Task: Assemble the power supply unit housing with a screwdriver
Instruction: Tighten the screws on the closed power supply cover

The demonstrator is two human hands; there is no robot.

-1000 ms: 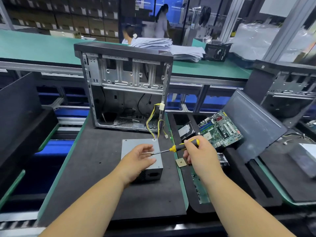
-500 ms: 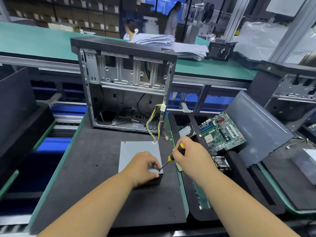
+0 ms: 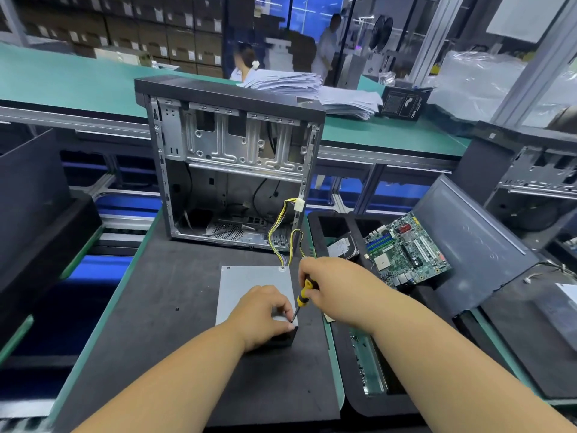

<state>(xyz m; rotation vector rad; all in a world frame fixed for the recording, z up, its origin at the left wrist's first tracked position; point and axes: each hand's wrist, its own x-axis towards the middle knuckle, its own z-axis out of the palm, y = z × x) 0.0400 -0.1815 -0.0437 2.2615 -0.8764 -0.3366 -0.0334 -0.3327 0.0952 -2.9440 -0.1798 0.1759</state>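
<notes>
Screwdriver (image 3: pixel 304 295) tip set at the near right corner of the power supply unit (image 3: pixel 254 287).

Lying flat on the dark foam mat (image 3: pixel 162 310), just in front of the open computer case (image 3: pixel 232 165), grey lid up, with yellow and black wires (image 3: pixel 282 228) running from its far edge into the case. Left hand (image 3: pixel 263 314) resting on the near end of the lid, fingers curled over the corner, fingertips beside the tip; whether pinching a screw there, cannot tell. Right hand (image 3: pixel 337 290) wrapped tight around the yellow-and-black handle, shaft angled down and left. To the right, a black tray (image 3: pixel 346 364) carrying a green motherboard (image 3: pixel 406 250), propped at a tilt. Behind the case, a stack of papers (image 3: pixel 315 89) on the green bench (image 3: pixel 62 79).
</notes>
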